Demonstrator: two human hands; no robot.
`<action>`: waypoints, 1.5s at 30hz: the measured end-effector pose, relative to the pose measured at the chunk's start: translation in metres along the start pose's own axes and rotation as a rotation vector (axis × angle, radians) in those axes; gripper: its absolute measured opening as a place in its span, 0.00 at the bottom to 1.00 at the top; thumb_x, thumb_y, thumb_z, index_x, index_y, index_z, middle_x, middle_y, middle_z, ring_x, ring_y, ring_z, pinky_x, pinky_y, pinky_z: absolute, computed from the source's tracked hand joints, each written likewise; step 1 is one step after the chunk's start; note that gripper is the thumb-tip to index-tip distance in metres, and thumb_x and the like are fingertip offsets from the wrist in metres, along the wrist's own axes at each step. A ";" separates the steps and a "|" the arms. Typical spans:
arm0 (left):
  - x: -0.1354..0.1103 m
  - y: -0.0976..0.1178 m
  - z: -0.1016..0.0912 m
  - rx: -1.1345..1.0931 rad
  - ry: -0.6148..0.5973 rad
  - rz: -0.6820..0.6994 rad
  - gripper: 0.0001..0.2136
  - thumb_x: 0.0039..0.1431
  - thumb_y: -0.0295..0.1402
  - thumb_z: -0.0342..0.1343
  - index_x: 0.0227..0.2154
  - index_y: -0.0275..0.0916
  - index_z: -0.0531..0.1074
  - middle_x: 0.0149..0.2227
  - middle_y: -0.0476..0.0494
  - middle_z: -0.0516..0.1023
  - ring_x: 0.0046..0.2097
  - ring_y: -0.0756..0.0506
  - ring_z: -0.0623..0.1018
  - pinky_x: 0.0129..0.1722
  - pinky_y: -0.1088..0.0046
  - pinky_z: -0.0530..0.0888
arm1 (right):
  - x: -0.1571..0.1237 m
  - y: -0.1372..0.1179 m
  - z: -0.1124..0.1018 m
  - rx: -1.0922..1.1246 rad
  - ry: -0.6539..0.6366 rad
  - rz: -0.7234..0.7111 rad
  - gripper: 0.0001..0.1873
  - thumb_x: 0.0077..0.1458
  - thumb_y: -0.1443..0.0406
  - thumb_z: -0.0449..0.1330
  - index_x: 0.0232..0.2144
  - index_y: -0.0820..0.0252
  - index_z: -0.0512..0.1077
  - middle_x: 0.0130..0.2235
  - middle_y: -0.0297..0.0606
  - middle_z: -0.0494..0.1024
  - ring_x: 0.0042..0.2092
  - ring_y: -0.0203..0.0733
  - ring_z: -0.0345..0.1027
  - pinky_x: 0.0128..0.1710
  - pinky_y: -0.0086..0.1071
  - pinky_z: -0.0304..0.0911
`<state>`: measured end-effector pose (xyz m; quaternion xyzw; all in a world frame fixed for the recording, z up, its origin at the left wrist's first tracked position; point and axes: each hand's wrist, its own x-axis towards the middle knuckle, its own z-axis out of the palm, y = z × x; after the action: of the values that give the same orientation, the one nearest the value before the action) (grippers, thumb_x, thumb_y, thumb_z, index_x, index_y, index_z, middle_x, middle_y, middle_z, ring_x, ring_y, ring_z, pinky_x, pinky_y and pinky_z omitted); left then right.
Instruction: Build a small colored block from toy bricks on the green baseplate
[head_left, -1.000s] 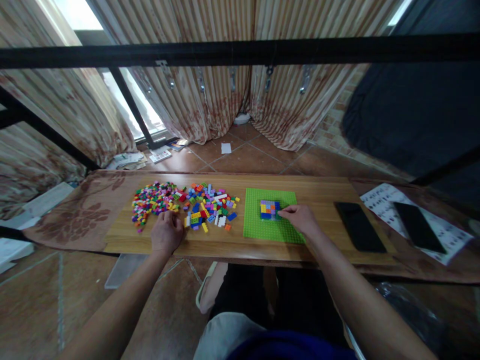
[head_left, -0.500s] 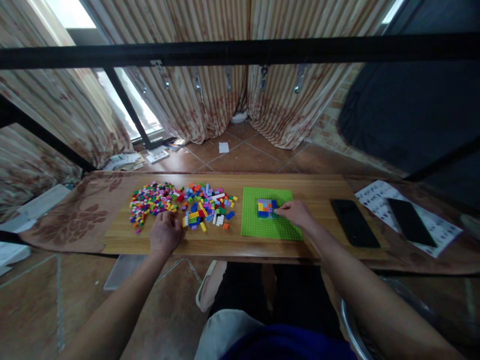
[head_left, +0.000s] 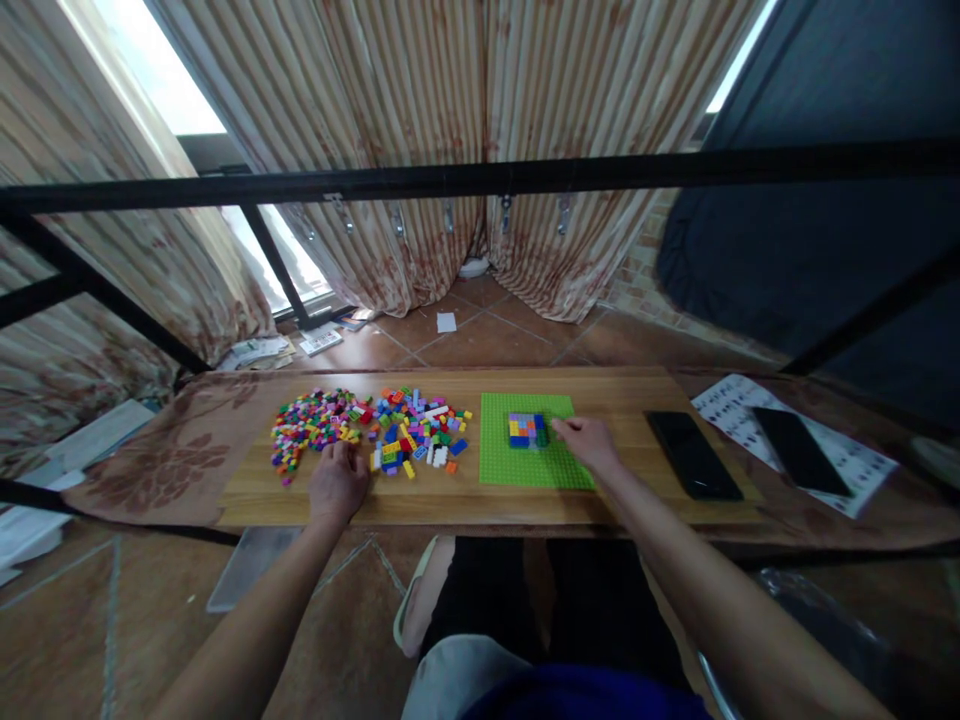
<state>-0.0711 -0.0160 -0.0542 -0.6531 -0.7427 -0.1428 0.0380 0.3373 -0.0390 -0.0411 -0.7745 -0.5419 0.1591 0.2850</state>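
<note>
A green studded baseplate (head_left: 517, 473) lies on the wooden board, with a small square build of coloured toy bricks (head_left: 528, 430) standing on it. Just right of that build, my right hand (head_left: 589, 441) hovers over the plate, thumb and finger pinched together. Anything between those fingertips is too small to make out. My left hand (head_left: 339, 485) rests at the near edge of the loose bricks, fingers curled down; what they may hold is hidden. Beyond it spreads a heap of tiny coloured bricks (head_left: 311, 420), and to its right a pile of larger bricks (head_left: 417, 430).
On the board's right side lies a black tablet or phone (head_left: 691, 455). Farther right, another dark device (head_left: 801, 450) sits on a printed sheet (head_left: 731, 398). A black rail (head_left: 435, 182) with hooks crosses beyond the board. A clear plastic lid (head_left: 251, 567) is below the front edge.
My right hand has drawn slightly away from the brick build, where its fingertips were touching. My left hand stays by the loose bricks. The camera view has tilted up a little.
</note>
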 end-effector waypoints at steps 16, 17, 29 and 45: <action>-0.003 -0.003 0.005 -0.035 0.023 0.003 0.09 0.60 0.33 0.47 0.39 0.38 0.69 0.43 0.39 0.73 0.39 0.44 0.74 0.35 0.70 0.68 | -0.055 -0.012 0.041 -0.329 -0.048 -0.587 0.28 0.62 0.56 0.47 0.61 0.60 0.58 0.64 0.44 0.59 0.65 0.50 0.49 0.62 0.51 0.47; -0.003 -0.004 0.005 -0.041 0.026 0.007 0.09 0.60 0.32 0.47 0.39 0.38 0.69 0.43 0.39 0.73 0.39 0.44 0.74 0.35 0.70 0.68 | -0.055 -0.009 0.042 -0.353 -0.059 -0.595 0.29 0.62 0.55 0.47 0.62 0.59 0.56 0.65 0.43 0.57 0.66 0.49 0.47 0.63 0.51 0.46; -0.003 -0.006 0.009 -0.045 0.017 0.006 0.08 0.60 0.32 0.47 0.39 0.38 0.68 0.42 0.40 0.73 0.40 0.44 0.74 0.34 0.70 0.67 | -0.045 -0.023 0.041 -0.404 -0.046 -0.601 0.34 0.63 0.51 0.42 0.65 0.61 0.49 0.67 0.44 0.53 0.67 0.49 0.43 0.64 0.51 0.40; -0.005 -0.005 0.006 -0.090 -0.003 -0.001 0.07 0.59 0.31 0.48 0.38 0.38 0.68 0.41 0.40 0.73 0.40 0.44 0.74 0.38 0.70 0.68 | -0.036 -0.055 0.066 -0.320 0.061 -0.577 0.25 0.63 0.55 0.44 0.55 0.61 0.66 0.59 0.51 0.65 0.61 0.55 0.52 0.59 0.57 0.43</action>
<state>-0.0745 -0.0198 -0.0624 -0.6541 -0.7358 -0.1750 0.0076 0.2469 -0.0406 -0.0616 -0.6284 -0.7484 -0.0386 0.2089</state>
